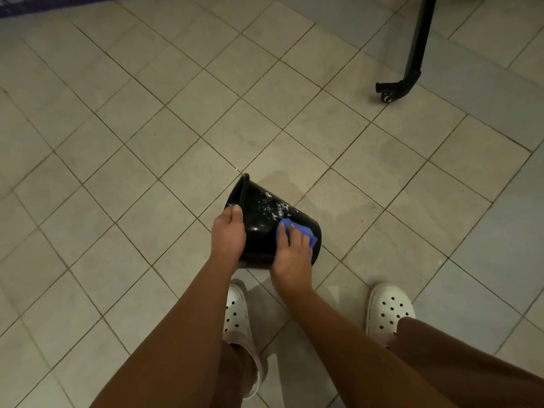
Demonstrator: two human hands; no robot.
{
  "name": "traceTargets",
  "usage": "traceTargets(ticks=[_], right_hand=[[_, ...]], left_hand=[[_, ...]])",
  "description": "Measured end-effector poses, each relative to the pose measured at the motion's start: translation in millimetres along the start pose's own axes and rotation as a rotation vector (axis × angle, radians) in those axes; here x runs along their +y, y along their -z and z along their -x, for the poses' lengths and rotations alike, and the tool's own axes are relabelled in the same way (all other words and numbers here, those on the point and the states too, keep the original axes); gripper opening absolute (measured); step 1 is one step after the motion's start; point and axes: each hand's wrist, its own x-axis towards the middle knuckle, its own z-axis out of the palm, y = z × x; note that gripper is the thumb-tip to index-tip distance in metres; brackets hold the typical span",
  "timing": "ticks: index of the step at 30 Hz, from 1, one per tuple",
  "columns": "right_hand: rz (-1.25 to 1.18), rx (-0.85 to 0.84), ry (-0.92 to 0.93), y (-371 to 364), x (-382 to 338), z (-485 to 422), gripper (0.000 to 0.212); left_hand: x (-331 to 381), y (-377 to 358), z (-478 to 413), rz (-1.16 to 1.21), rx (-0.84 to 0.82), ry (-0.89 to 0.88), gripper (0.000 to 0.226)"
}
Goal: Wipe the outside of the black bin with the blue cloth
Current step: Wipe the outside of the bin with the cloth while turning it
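Observation:
The black bin (265, 213) is tipped on its side above the tiled floor, its mouth facing left and away, white specks on its upper wall. My left hand (229, 234) grips the bin at its rim, thumb on the edge. My right hand (293, 251) presses the blue cloth (297, 229) flat against the bin's outer wall near its base; the cloth shows between and beyond my fingers. The bin's underside is hidden.
Beige floor tiles (147, 142) surround the bin, with a damp patch (347, 201) to its right. My feet in white perforated clogs (390, 310) stand just below. A black metal leg with a foot (412, 69) stands at the upper right.

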Motion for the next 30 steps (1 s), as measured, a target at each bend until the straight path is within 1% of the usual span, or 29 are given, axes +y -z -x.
traceTargets(ticks=[1,2,3,5,7,8,10,14,16,18,19,21,23,25,26,28,30], right_hand=[[0.036,0.004,0.075,2.7,6.4,-8.5,0.070],[0.061,-0.008,0.113,6.3,13.7,-17.1,0.068],[0.073,-0.015,0.101,8.1,21.6,-24.4,0.063],[0.035,-0.021,-0.033,10.7,35.0,-32.3,0.052],[-0.054,-0.043,-0.152,9.0,42.3,-27.8,0.049],[-0.086,-0.045,-0.166,7.9,42.3,-22.7,0.049],[-0.106,-0.028,-0.133,5.0,31.6,-10.1,0.053],[-0.128,0.006,0.042,0.2,0.5,4.9,0.067],[-0.135,-0.018,0.121,3.1,2.4,-3.5,0.071],[-0.126,-0.055,0.150,6.1,13.0,-16.3,0.069],[-0.140,-0.073,0.117,7.6,17.2,-20.6,0.065],[-0.180,-0.119,-0.023,8.4,19.9,-23.9,0.057],[-0.192,-0.114,-0.155,8.8,15.2,-19.5,0.059],[-0.171,-0.070,-0.191,6.4,6.9,-8.2,0.066],[-0.163,-0.052,-0.157,3.2,2.6,-2.0,0.069],[-0.187,0.013,-0.001,-1.5,-4.4,8.6,0.071],[-0.216,0.042,0.140,-2.0,-4.9,4.8,0.073]], left_hand=[[-1.3,-0.1,-0.5,0.008,0.003,0.003,0.034],[-2.2,0.1,-0.2,0.016,0.006,0.006,0.034],[-3.5,0.1,-0.6,0.024,0.012,0.007,0.033],[-3.9,-0.5,-1.3,0.022,0.023,-0.007,0.032],[-2.8,-2.0,-1.0,-0.009,0.018,-0.018,0.031],[-2.2,-2.3,-1.0,-0.027,0.017,-0.018,0.032],[-4.1,-1.4,-3.0,-0.041,0.020,0.001,0.035],[-3.5,-0.8,-1.7,-0.052,-0.006,-0.010,0.031],[-2.4,-0.8,-0.3,-0.021,-0.013,-0.008,0.031],[-1.6,-1.5,1.0,0.040,-0.017,0.015,0.031],[-1.7,-1.8,1.3,0.057,-0.017,0.021,0.031],[-2.6,-3.0,0.9,0.064,-0.010,0.021,0.034],[-1.9,-3.6,1.0,0.052,-0.010,0.010,0.033],[-1.6,-3.7,0.6,0.012,-0.020,-0.021,0.031],[-2.3,-3.7,-0.6,-0.004,-0.023,-0.038,0.031],[-4.0,-3.4,-1.7,-0.035,-0.029,-0.064,0.030],[-5.7,-2.8,-2.1,-0.063,-0.038,-0.084,0.028]])
